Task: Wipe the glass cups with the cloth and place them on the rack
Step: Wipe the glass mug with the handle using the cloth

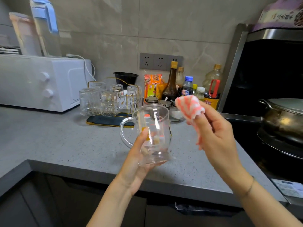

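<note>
Here left hand (136,163) grips glass cup (154,126) nearly upright, mouth facing up; right hand (214,136) clutches cloth (190,107)

A home kitchen.
Grey speckled stone counter (65,145), white countertop oven (41,82), brown sauce bottles (170,86) under grey wall tiles (101,38), lidded steel pot (285,115) on a black hob (244,135).

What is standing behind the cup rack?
A black bowl stands behind the rack. The cups on it cover the bowl's lower part, so its base cannot be seen.
</note>
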